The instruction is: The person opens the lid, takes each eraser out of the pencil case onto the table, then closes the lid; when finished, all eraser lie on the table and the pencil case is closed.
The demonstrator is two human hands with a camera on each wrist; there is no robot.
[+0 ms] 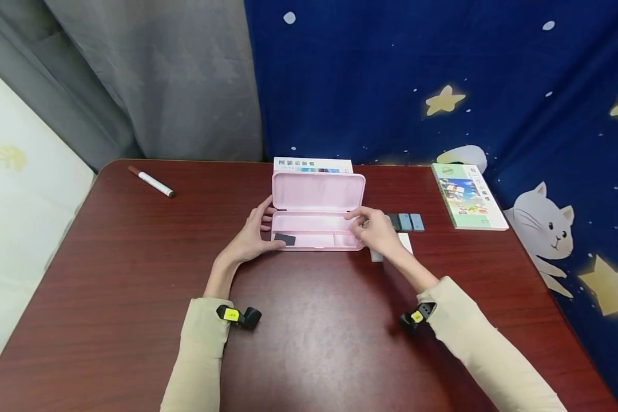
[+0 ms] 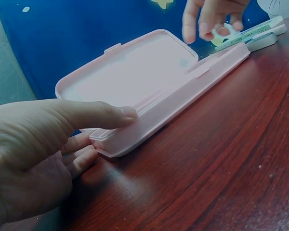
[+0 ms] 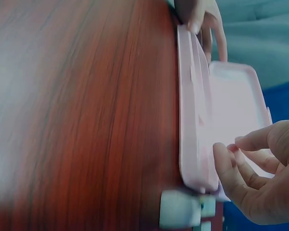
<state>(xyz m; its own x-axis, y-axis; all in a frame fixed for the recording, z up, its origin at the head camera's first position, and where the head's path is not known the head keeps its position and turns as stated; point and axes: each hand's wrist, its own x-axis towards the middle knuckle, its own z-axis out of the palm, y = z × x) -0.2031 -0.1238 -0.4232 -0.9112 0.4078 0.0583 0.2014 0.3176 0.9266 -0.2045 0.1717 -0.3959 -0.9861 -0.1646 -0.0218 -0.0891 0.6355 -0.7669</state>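
A pink pencil case (image 1: 316,250) stands with its lid (image 1: 318,191) raised. Around its left end, my left hand (image 1: 249,237) grips it, the thumb over the front rim and the other fingers at the side. A dark flat block (image 1: 286,239) lies in the front left compartment, near that thumb. Over the case's right end hovers my right hand (image 1: 376,232), fingers loosely bent. In the right wrist view, the right hand (image 3: 265,168) shows nothing held between its fingertips. Right of the case are small blue blocks (image 1: 410,222) and a pale block (image 1: 376,256), partly hidden by the right hand.
Behind the case lies a book (image 1: 313,164), partly covered by the lid. Another book (image 1: 470,196) with a green cover lies at the table's far right. A white marker with a brown cap (image 1: 153,182) is at the far left. Curtains hang behind the table.
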